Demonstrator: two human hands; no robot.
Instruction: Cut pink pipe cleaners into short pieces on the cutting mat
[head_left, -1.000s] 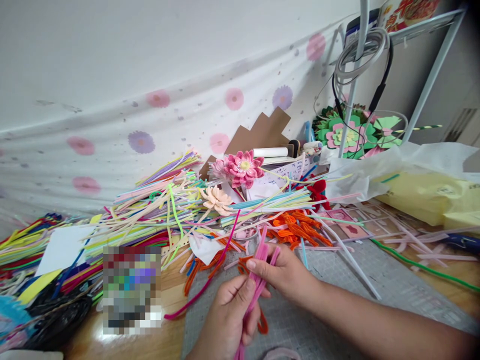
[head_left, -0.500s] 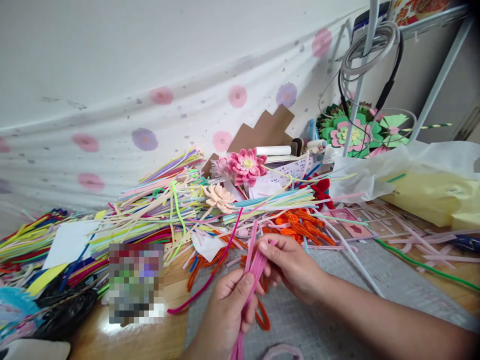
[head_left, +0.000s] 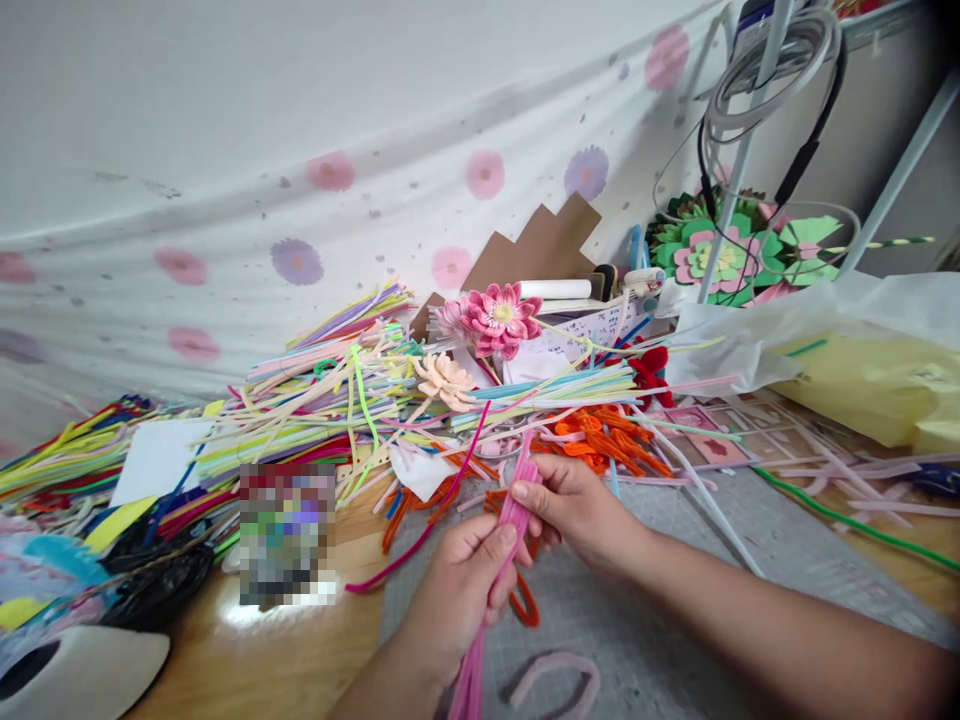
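A bundle of pink pipe cleaners runs slantwise through both hands above a grey cutting mat. My left hand is closed round the middle of the bundle, thumb on top. Higher up, my right hand pinches it near the upper end between thumb and fingers. Under the hands an orange pipe cleaner loop partly shows on the mat. A pale pink curled strip lies closer to me. Left of the hands, a long magenta pipe cleaner curves over the mat's edge.
Behind lie heaps of coloured pipe cleaners, orange bent pieces, a pink flower and a cream flower. A green pipe cleaner crosses at right. A white pole carries coiled cable. A black bag sits at left.
The upper strand that stood apart now lies together with the rest of the bundle. Both hands keep their grip. The camera view has shifted slightly.
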